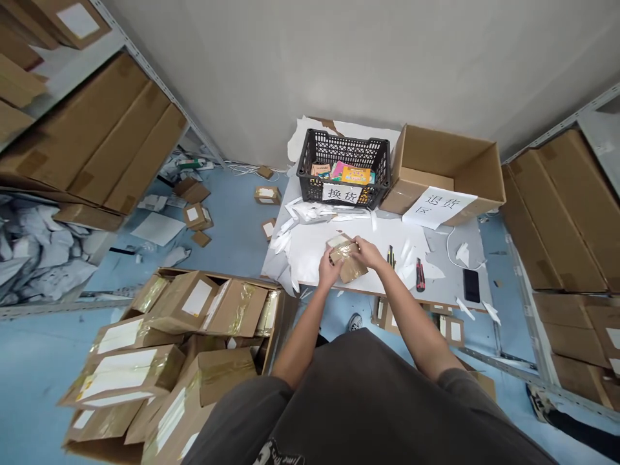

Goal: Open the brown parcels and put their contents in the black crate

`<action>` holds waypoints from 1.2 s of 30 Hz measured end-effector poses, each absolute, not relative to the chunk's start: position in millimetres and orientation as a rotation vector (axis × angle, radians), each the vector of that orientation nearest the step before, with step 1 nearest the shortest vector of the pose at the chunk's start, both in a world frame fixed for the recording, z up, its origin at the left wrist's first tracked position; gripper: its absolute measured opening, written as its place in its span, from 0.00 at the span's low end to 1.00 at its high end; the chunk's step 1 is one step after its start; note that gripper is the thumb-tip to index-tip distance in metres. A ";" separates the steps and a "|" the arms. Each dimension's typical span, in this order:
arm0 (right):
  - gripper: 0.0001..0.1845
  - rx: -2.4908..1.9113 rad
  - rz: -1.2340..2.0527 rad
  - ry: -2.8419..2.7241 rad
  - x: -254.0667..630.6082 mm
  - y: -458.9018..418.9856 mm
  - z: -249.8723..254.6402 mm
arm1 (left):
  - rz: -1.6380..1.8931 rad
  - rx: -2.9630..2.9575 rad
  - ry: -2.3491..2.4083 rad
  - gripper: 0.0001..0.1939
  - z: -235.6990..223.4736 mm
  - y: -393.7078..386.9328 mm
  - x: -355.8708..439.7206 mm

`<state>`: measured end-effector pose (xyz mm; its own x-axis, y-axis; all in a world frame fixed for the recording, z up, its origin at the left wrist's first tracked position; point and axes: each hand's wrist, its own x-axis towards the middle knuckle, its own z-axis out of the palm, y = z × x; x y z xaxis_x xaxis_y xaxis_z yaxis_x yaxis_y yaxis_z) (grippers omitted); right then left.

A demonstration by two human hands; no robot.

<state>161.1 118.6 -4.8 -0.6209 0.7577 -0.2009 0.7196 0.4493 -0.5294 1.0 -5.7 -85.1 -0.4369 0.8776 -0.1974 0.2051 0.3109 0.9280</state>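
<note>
A small taped cardboard parcel (347, 259) with a white label is held over the near edge of the white table (320, 248). My left hand (328, 269) grips its left side with fingers curled round it. My right hand (367, 252) is closed on its top right corner. Two utility knives lie on the table just right of my hands: a yellow-and-black knife (390, 256) and a red-and-black knife (419, 274).
A black crate (345, 169) with a paper sign holds colourful packets at the table's back. An open cardboard box (448, 169) with a sign stands beside it. A phone (471, 285) lies at the right. A big box of taped parcels (188, 323) sits at my left; shelves of cartons flank both sides.
</note>
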 end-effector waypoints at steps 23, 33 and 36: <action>0.30 -1.485 0.736 -2.248 216.5 81.9 -65.6 | 0.534 1.594 2.039 0.42 -104.9 -3.2 -37.6; 0.27 -1.946 0.625 -2.061 356.6 96.6 -78.0 | 0.502 1.644 2.042 0.42 -120.1 -2.9 -24.5; 0.24 -2.133 0.748 -1.999 346.1 111.2 -109.2 | 0.528 1.642 2.069 0.40 -120.6 -4.3 -19.1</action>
<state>346.1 111.2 -109.2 0.0035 0.9636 -0.2674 0.9022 -0.1184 -0.4147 -19.1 -4.3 -120.6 -0.1946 0.9752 -0.1058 0.8054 0.2204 0.5503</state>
